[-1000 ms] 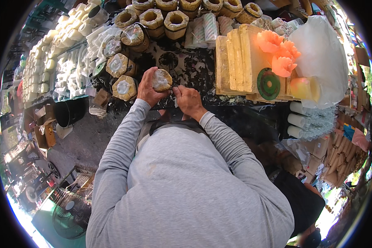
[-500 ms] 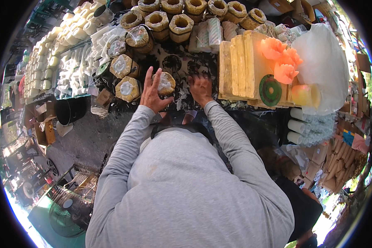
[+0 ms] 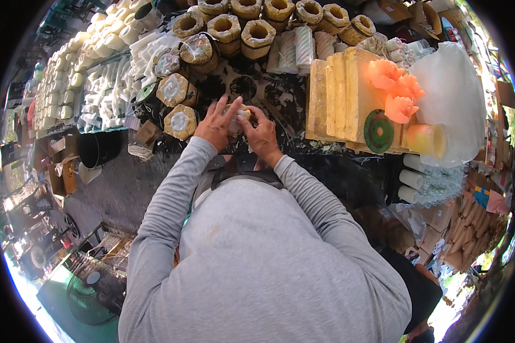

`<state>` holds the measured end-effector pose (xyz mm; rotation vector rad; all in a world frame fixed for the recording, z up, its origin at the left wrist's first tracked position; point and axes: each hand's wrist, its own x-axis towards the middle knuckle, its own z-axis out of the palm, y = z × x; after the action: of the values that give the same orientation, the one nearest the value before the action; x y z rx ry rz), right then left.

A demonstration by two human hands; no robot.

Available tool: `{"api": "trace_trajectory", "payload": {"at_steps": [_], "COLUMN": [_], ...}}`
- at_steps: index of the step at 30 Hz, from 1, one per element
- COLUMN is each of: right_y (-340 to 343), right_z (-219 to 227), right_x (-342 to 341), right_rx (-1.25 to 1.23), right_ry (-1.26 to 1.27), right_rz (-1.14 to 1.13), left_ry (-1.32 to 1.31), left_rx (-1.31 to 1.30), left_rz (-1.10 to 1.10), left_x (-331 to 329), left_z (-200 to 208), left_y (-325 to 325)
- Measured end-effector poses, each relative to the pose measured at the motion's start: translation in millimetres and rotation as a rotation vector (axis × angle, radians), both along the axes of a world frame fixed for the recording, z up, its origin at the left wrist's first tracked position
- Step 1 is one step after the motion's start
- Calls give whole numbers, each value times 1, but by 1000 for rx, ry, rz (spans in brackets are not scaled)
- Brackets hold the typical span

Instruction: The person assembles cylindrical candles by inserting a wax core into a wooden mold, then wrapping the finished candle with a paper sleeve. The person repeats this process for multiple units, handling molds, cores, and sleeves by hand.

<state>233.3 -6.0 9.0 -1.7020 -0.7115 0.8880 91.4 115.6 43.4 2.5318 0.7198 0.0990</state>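
A yellowish hexagonal mould (image 3: 233, 129) with a whitish filling in its top stands at the table's near edge, partly covered by my hands. My left hand (image 3: 213, 124) lies against its left side, the fingers reaching over the rim. From the right, my right hand (image 3: 263, 137) curls round it, with thumb and fingertips at the top. Just left of my left hand are two similar filled moulds, one nearer (image 3: 180, 122) and one behind it (image 3: 173, 90). My fingers hide most of the held mould's walls.
Several hollow hexagonal moulds (image 3: 257, 35) stand at the back, beside striped twisted candles (image 3: 304, 48). On the right are yellow slabs (image 3: 336, 97), orange flower-shaped candles (image 3: 399, 86), a green disc (image 3: 379, 131) and a plastic bag (image 3: 449, 97). White candles (image 3: 102, 97) crowd the left.
My right hand has moved left from the bare tabletop onto the mould. My left hand has closed in on the mould's other side. The view has shifted slightly.
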Motion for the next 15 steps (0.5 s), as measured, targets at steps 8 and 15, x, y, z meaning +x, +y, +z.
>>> {"api": "trace_trajectory", "payload": {"at_steps": [8, 15], "right_y": [-16, -39], "right_z": [11, -4], "right_x": [-6, -3], "right_rx": [109, 93], "right_ry": [-51, 12], "right_rz": [-18, -22], "left_ry": [-14, -34], "left_rx": [-114, -163], "left_rz": [47, 96], "left_x": [-6, -6], "left_z": [-14, -10], "left_y": [-7, -6]}}
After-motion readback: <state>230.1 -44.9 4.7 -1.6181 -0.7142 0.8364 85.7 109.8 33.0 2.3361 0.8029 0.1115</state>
